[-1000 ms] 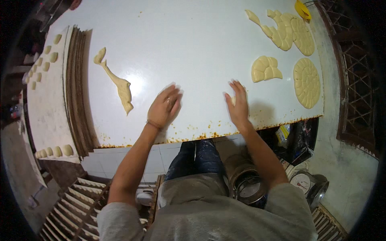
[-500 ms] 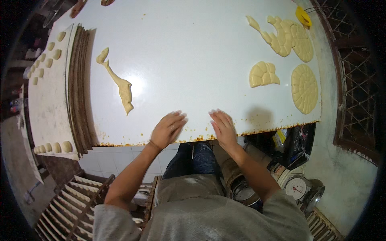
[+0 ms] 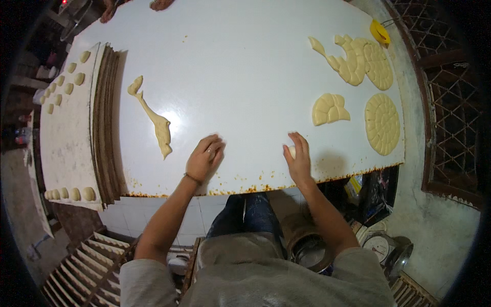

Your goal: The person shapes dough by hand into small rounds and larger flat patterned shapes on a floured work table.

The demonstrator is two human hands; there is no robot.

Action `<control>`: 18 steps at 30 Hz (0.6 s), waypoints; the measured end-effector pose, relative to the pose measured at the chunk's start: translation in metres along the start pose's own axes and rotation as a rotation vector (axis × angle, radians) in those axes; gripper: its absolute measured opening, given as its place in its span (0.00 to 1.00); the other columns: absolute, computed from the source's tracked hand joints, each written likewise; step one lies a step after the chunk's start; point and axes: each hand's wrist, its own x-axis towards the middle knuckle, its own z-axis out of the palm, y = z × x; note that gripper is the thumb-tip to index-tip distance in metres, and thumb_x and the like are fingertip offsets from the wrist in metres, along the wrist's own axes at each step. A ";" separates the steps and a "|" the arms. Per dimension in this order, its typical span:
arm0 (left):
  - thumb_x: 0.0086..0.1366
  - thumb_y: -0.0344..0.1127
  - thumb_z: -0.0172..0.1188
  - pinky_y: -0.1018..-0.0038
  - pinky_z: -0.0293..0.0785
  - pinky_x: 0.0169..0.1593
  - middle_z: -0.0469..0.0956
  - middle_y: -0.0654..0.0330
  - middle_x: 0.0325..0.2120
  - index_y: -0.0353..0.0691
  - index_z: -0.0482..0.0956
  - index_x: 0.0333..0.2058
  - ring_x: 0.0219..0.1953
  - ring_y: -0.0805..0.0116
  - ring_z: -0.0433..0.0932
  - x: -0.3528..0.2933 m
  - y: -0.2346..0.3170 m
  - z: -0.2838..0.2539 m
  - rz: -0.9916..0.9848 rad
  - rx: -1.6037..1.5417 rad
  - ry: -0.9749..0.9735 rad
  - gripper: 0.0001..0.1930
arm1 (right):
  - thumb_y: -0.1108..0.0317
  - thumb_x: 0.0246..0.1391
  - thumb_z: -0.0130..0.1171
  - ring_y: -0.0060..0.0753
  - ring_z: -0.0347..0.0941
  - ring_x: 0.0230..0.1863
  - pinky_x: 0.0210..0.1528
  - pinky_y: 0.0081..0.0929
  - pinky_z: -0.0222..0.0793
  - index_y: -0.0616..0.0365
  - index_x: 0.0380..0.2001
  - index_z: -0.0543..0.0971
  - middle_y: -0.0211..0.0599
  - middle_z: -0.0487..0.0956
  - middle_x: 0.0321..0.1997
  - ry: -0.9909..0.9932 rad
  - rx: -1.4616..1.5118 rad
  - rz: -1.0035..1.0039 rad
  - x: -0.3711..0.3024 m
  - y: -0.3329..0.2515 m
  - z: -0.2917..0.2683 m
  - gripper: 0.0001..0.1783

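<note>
My left hand is curled on the white tabletop near its front edge, fingers bent down; whatever lies beneath them is hidden. To the right of it, my right hand cups a small pale dough ball that shows between thumb and fingers. A long, uneven strip of dough lies left of my hands. On the right are a scored half-round of dough and a scored full disc. Farther back lies a partly pulled-apart scored piece, against another disc.
Stacked boards stand along the table's left side, with dough balls on the top one. A yellow tool rests at the far right corner. Someone else's hand shows at the far edge. Below are a slatted rack and a dial scale.
My hands have moved apart, the right one rightward and the left slightly leftward. A dough ball now shows in the right hand. The whole view has shifted a little.
</note>
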 end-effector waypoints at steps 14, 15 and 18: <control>0.65 0.26 0.67 0.63 0.77 0.65 0.84 0.52 0.52 0.37 0.84 0.45 0.61 0.51 0.79 0.031 0.042 0.034 0.005 0.099 0.123 0.10 | 0.69 0.67 0.63 0.56 0.69 0.69 0.74 0.47 0.63 0.62 0.58 0.79 0.50 0.77 0.64 -0.123 0.008 -0.224 0.010 -0.028 0.027 0.19; 0.65 0.26 0.68 0.63 0.77 0.65 0.84 0.53 0.52 0.37 0.85 0.45 0.61 0.51 0.79 0.002 0.039 0.029 0.013 0.080 0.055 0.10 | 0.69 0.65 0.65 0.55 0.70 0.68 0.72 0.47 0.66 0.62 0.56 0.80 0.48 0.77 0.63 -0.222 -0.020 -0.229 -0.013 -0.018 0.021 0.17; 0.65 0.26 0.69 0.62 0.77 0.65 0.84 0.55 0.52 0.40 0.85 0.45 0.62 0.52 0.79 -0.049 0.003 -0.001 0.070 0.018 -0.110 0.11 | 0.70 0.65 0.66 0.55 0.71 0.67 0.71 0.47 0.67 0.60 0.55 0.81 0.46 0.78 0.61 -0.210 -0.028 -0.207 -0.016 0.030 -0.017 0.17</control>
